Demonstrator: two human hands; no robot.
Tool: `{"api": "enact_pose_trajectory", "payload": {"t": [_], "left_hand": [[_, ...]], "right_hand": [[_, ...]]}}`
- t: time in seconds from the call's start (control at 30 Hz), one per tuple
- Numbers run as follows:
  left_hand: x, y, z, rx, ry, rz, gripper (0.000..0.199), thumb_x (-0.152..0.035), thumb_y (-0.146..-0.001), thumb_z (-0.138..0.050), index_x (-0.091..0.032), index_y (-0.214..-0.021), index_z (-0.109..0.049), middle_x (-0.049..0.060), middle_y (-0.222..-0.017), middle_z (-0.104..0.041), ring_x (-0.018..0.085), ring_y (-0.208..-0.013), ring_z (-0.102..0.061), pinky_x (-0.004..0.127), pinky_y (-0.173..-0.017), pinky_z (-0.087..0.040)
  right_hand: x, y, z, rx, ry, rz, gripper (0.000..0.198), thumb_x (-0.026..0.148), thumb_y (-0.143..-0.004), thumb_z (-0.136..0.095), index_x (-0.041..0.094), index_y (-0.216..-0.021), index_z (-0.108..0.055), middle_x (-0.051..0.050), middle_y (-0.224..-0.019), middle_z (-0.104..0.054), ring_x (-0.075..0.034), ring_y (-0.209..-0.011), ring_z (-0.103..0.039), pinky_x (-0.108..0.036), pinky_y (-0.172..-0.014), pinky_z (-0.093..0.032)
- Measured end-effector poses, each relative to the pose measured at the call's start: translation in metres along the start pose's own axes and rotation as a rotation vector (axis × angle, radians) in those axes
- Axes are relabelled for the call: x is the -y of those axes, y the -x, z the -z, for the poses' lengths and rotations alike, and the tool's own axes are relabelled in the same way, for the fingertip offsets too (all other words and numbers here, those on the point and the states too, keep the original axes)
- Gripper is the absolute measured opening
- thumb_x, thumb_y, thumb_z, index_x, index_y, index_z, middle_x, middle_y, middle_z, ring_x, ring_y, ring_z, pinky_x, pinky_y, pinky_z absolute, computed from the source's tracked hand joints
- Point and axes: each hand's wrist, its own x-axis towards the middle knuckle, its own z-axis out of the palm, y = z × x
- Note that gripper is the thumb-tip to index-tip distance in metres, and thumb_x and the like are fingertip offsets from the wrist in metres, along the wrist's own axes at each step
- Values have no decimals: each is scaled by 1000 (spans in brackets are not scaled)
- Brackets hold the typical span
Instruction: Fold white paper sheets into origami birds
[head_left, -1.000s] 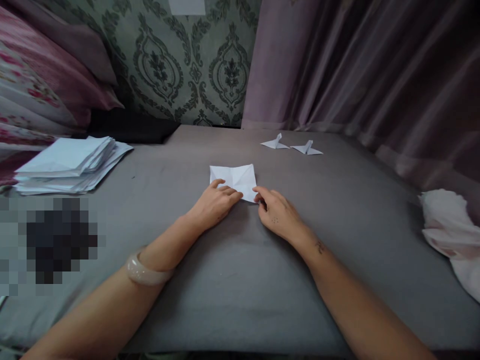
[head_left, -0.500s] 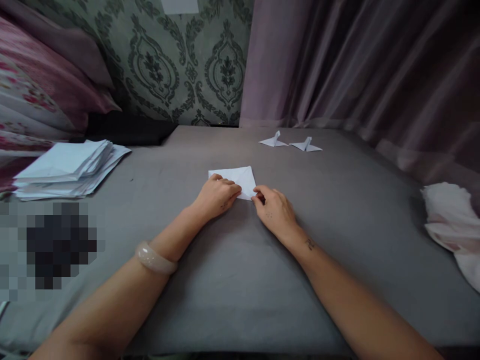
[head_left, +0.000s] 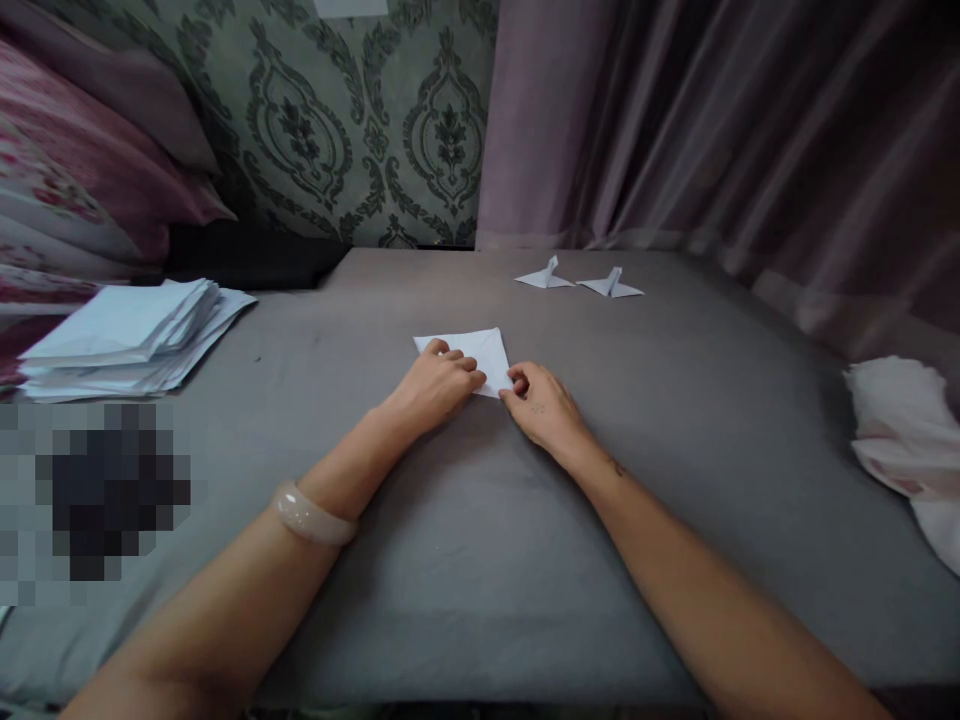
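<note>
A folded sheet of white paper (head_left: pixel 487 352) lies on the grey cloth surface, with crease lines on it. Over its left and front part is my left hand (head_left: pixel 441 382), fingers curled and pressing the paper down; the fingertips are partly hidden. At the paper's front right corner, my right hand (head_left: pixel 544 405) pinches the edge between thumb and bent fingers. Farther back stand two folded paper birds, the left paper bird (head_left: pixel 547 275) and the right paper bird (head_left: pixel 611 284), side by side with wings spread.
A stack of white paper (head_left: pixel 112 330) sits at the left, in front of a black flat item (head_left: pixel 255 258). Pinkish-white cloth (head_left: pixel 904 430) lies bunched at the right. A purple curtain (head_left: pixel 600 120) and patterned wall (head_left: pixel 367 130) bound the back. A pixelated patch covers the near left.
The view has shifted slightly. My left fingers have bent and lifted a little at the knuckles; my right hand stays at the paper's corner.
</note>
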Motion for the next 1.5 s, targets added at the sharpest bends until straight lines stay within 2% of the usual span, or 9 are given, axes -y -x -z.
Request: {"api": "enact_pose_trajectory", "payload": {"t": [0.3, 0.4, 0.5, 0.63, 0.83, 0.93, 1.2, 1.37, 1.5], "left_hand": [[1, 1, -3, -30, 23, 3, 24, -12, -90, -42, -18, -84, -65, 6, -79, -66, 20, -75, -58, 39, -83, -32], [0, 1, -1, 7, -3, -2, 22, -11, -89, -45, -18, -86, -66, 6, -82, -66, 20, -77, -58, 39, -83, -32], [0, 1, -1, 14, -11, 7, 22, -11, -89, -46, -18, -89, -67, 6, -83, -67, 21, -79, -59, 39, -83, -32], [-1, 1, -1, -21, 35, 11, 23, -13, -91, -45, -18, -91, -67, 7, -84, -69, 20, -80, -61, 38, -84, -33], [18, 11, -9, -144, 451, 270, 27, -30, -86, -60, -17, -109, -63, 7, -95, -71, 21, -88, -64, 33, -82, -40], [32, 25, -12, -146, 642, 402, 30, -33, -76, -71, -19, -102, -65, 6, -99, -70, 23, -94, -62, 34, -86, -41], [35, 34, -16, -168, 645, 403, 18, -21, -88, -54, -23, -100, -67, 6, -109, -66, 25, -111, -50, 48, -102, -32], [31, 28, -22, -319, 559, 265, 21, -22, -93, -48, -25, -103, -67, 8, -130, -53, 26, -123, -42, 50, -105, -30], [28, 26, -22, -507, 513, 353, 25, -32, -90, -58, -24, -113, -65, 11, -139, -40, 27, -126, -38, 47, -106, -33]], "right_hand": [[-28, -12, 15, 160, -304, -120, 26, 16, -73, -66, 19, -99, -63, -3, -81, -67, -13, -65, -60, -27, -62, -49], [-27, -13, 17, 57, -421, -128, 20, 15, -79, -58, 17, -98, -64, -5, -84, -70, -14, -71, -64, -28, -68, -52], [-14, -8, 12, -16, -460, 28, 25, 8, -80, -52, 17, -101, -63, -6, -90, -71, -15, -82, -67, -30, -81, -53], [7, 8, 7, 92, -266, 270, 33, 7, -85, -47, 22, -109, -62, -5, -101, -72, -17, -93, -67, -32, -87, -51], [14, 19, 10, 153, -15, 326, 38, 4, -86, -42, 17, -117, -58, -12, -105, -68, -23, -98, -63, -36, -89, -47], [11, 18, 10, 175, -14, 326, 41, 2, -85, -40, 19, -119, -57, -11, -106, -67, -21, -99, -63, -35, -90, -46], [6, 18, 7, 189, -87, 348, 57, -3, -78, -40, 17, -131, -45, -10, -119, -67, -21, -113, -57, -36, -97, -45], [10, 19, 8, 188, -19, 386, 64, -4, -74, -40, 15, -135, -43, -12, -124, -64, -23, -113, -54, -39, -97, -45], [13, 19, 7, 197, 10, 397, 69, -4, -73, -40, 14, -140, -38, -12, -125, -63, -24, -112, -52, -38, -95, -46]]}}
